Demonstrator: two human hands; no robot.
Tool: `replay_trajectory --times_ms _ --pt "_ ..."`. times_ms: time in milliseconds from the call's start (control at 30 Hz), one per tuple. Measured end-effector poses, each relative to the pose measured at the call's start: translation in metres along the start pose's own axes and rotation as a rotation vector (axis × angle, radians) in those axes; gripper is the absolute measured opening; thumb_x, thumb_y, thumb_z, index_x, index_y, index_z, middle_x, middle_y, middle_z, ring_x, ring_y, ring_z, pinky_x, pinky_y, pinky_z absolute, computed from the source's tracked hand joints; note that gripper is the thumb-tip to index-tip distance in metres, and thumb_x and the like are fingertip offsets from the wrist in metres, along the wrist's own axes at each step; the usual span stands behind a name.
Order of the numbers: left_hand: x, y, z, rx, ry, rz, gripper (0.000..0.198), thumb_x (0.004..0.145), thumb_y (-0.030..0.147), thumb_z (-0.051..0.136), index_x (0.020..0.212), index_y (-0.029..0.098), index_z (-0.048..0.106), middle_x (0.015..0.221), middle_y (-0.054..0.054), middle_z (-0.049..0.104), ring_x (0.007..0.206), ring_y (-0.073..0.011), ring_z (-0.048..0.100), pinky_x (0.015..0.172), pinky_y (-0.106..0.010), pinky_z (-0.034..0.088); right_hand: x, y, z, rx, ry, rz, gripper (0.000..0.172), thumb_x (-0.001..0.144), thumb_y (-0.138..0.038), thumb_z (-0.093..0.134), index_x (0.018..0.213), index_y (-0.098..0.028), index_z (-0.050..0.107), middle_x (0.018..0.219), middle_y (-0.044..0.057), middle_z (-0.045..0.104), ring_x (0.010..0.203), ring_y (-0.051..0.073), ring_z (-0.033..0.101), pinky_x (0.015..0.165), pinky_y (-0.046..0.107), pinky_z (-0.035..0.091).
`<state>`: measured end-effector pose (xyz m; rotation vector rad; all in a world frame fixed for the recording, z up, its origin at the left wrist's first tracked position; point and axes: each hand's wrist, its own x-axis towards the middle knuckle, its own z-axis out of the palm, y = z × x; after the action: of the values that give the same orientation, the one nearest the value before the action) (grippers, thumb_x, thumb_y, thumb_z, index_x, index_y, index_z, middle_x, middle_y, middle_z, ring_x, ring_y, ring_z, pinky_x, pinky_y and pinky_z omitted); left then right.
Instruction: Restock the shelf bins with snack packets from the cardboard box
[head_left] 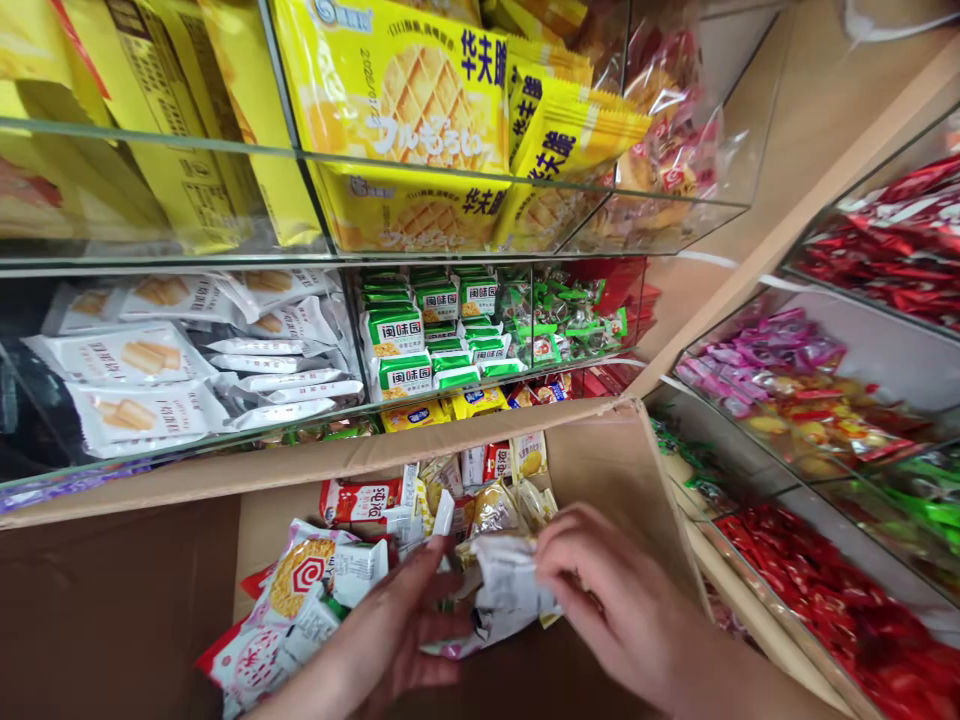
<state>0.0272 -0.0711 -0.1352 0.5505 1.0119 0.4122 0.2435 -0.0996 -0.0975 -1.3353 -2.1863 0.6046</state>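
Note:
A cardboard box [641, 480] stands open below me, with mixed wrapped snacks in it. My right hand [607, 590] is closed, its fingers pinching the edge of a white snack packet [510, 575] over the pile. Facing it is my left hand [409, 620], thumb and fingers apart, near a pale packet end that sticks up at its thumb. Left of that hand lie a rice cracker packet [304, 570] and other white-and-red packets. Behind both hands are a red-and-white packet [364, 500] and a gold-wrapped snack [495, 508]. My palms hide part of the pile.
Glass-fronted shelves rise behind the box, holding yellow waffle packets [442, 85], white wafer packets [150, 355] and green-and-white packets [397, 330]. On the right, angled bins hold pink-wrapped candies [780, 350] and red-wrapped candies [817, 590]. The box flap [337, 455] touches the lower shelf area.

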Motion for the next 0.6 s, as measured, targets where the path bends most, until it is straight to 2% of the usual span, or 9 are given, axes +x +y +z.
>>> replay_trajectory --times_ms 67,100,167,233,300,367,433,500,600 --pt "0.002 -0.001 0.010 -0.183 -0.195 -0.094 0.050 0.080 0.057 0.046 0.104 0.015 0.061 0.097 -0.011 0.067 0.075 -0.0164 0.065 0.061 -0.024 0.050 0.001 -0.006 0.012 0.111 0.023 -0.133 0.022 0.082 -0.001 0.038 0.089 -0.020 0.046 0.086 0.002 0.054 0.086 0.012 0.051 0.077 0.024 0.044" --pt "0.001 -0.001 0.014 -0.228 -0.220 -0.072 0.043 0.078 0.052 0.053 0.097 0.015 0.063 0.090 -0.008 0.068 0.074 -0.0157 0.064 0.060 -0.022 0.049 0.000 -0.008 0.018 0.147 0.044 -0.171 0.025 0.080 0.000 0.039 0.092 -0.021 0.047 0.089 0.002 0.054 0.088 0.012 0.051 0.079 0.024 0.044" --pt "-0.001 -0.002 0.017 -0.245 -0.095 0.098 0.030 0.070 0.037 0.069 0.092 0.019 0.064 0.091 -0.004 0.068 0.085 -0.0161 0.063 0.067 -0.021 0.049 -0.002 -0.010 0.028 0.234 0.115 -0.150 0.028 0.080 -0.003 0.043 0.099 -0.022 0.048 0.104 0.005 0.053 0.100 0.015 0.050 0.085 0.027 0.044" --pt "-0.003 0.000 0.020 -0.171 0.136 0.339 0.038 0.062 0.029 0.077 0.096 0.022 0.062 0.106 -0.002 0.065 0.104 -0.0182 0.056 0.078 -0.021 0.048 -0.002 -0.011 0.038 0.445 0.207 0.001 0.031 0.082 -0.013 0.047 0.110 -0.025 0.044 0.118 0.008 0.047 0.109 0.018 0.048 0.089 0.031 0.044" --pt "-0.003 0.002 0.022 -0.085 0.309 0.548 0.052 0.057 0.027 0.080 0.104 0.023 0.059 0.117 -0.002 0.060 0.114 -0.0202 0.049 0.083 -0.020 0.047 0.001 -0.012 0.048 0.761 0.267 0.220 0.035 0.085 -0.025 0.049 0.117 -0.027 0.037 0.117 0.009 0.049 0.101 0.018 0.054 0.081 0.032 0.049" --pt "-0.002 0.005 0.025 -0.045 0.374 0.645 0.060 0.050 0.025 0.083 0.105 0.023 0.059 0.114 -0.003 0.062 0.109 -0.0220 0.053 0.079 -0.021 0.050 0.008 -0.012 0.057 1.018 0.252 0.401 0.033 0.084 -0.036 0.051 0.112 -0.025 0.040 0.100 0.006 0.057 0.077 0.014 0.059 0.066 0.027 0.051" --pt "-0.002 0.008 0.027 -0.046 0.347 0.624 0.061 0.046 0.024 0.084 0.102 0.022 0.062 0.105 -0.004 0.067 0.100 -0.0236 0.059 0.075 -0.025 0.052 0.017 -0.011 0.062 1.103 0.234 0.488 0.030 0.080 -0.043 0.056 0.099 -0.022 0.049 0.084 0.002 0.060 0.064 0.010 0.056 0.059 0.023 0.049" --pt "-0.003 0.010 0.029 -0.089 0.310 0.548 0.051 0.050 0.028 0.082 0.097 0.020 0.065 0.099 -0.005 0.069 0.095 -0.0239 0.062 0.077 -0.028 0.052 0.024 -0.009 0.063 1.114 0.228 0.497 0.029 0.076 -0.044 0.061 0.092 -0.020 0.054 0.077 0.000 0.060 0.064 0.009 0.055 0.059 0.021 0.047" --pt "-0.006 0.013 0.027 -0.195 0.249 0.481 0.042 0.058 0.032 0.078 0.097 0.020 0.065 0.103 -0.004 0.069 0.097 -0.0214 0.061 0.085 -0.029 0.048 0.026 -0.005 0.059 1.129 0.197 0.479 0.026 0.074 -0.041 0.064 0.086 -0.019 0.056 0.072 -0.002 0.059 0.065 0.009 0.054 0.059 0.020 0.045"
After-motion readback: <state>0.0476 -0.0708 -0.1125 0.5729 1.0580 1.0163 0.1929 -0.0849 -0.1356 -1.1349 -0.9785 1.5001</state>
